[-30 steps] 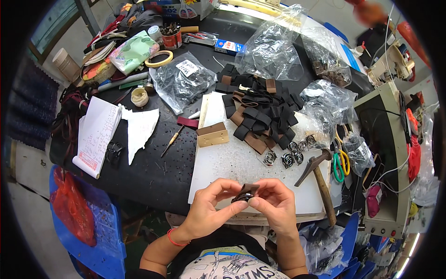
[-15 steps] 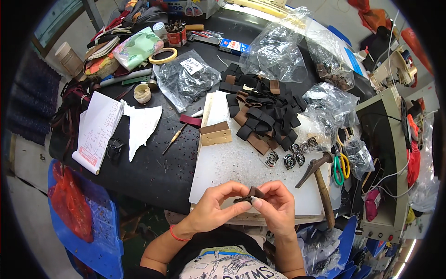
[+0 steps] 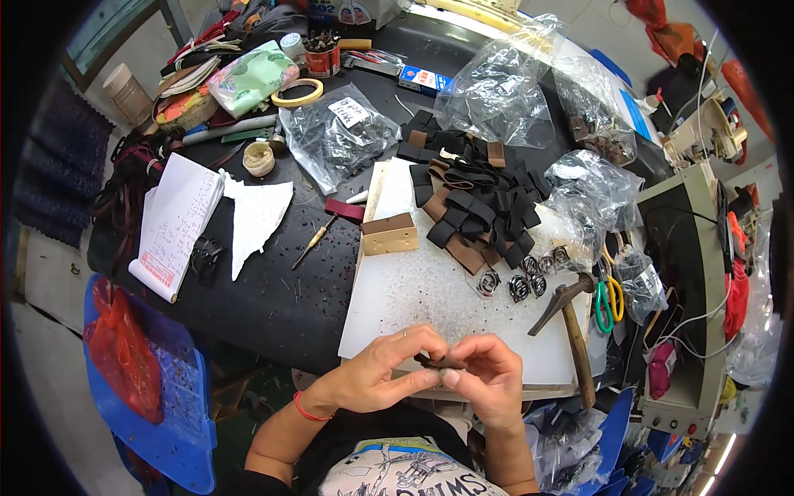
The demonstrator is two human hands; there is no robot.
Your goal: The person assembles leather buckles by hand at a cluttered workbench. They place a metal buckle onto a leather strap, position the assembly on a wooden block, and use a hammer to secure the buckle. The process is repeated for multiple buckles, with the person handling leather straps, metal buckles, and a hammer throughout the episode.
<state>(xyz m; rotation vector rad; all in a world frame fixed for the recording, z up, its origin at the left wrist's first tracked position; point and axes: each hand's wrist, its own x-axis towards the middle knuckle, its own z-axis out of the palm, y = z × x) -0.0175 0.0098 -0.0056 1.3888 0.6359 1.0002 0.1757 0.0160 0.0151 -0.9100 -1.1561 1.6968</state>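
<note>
Pinched between both hands at the near edge of the white work board point(image 3: 397, 306) is a small dark brown strap piece point(image 3: 445, 362), mostly covered by my fingers. My left hand point(image 3: 395, 368) grips it from the left, thumb below and fingers curled above. From the right, my right hand point(image 3: 486, 372) closes on the same piece with thumb and forefinger. Beyond my hands lies a heap of black and brown folded straps point(image 3: 484, 207). Several shiny round metal buckles point(image 3: 519, 288) sit at the heap's near right side.
A wooden-handled hammer point(image 3: 575, 331) rests on the board's right side, beside green-and-yellow-handled scissors point(image 3: 610, 302). An angled tan metal plate point(image 3: 390, 235) stands at the board's left, near an awl point(image 3: 314, 241). Further left lies a notepad point(image 3: 174, 223). Clear plastic bags point(image 3: 500, 91) cover the back.
The brown strap piece has tilted down flatter between my fingers, and less of it shows. Both hands stay close together in nearly the same place. The whole view has shifted slightly.
</note>
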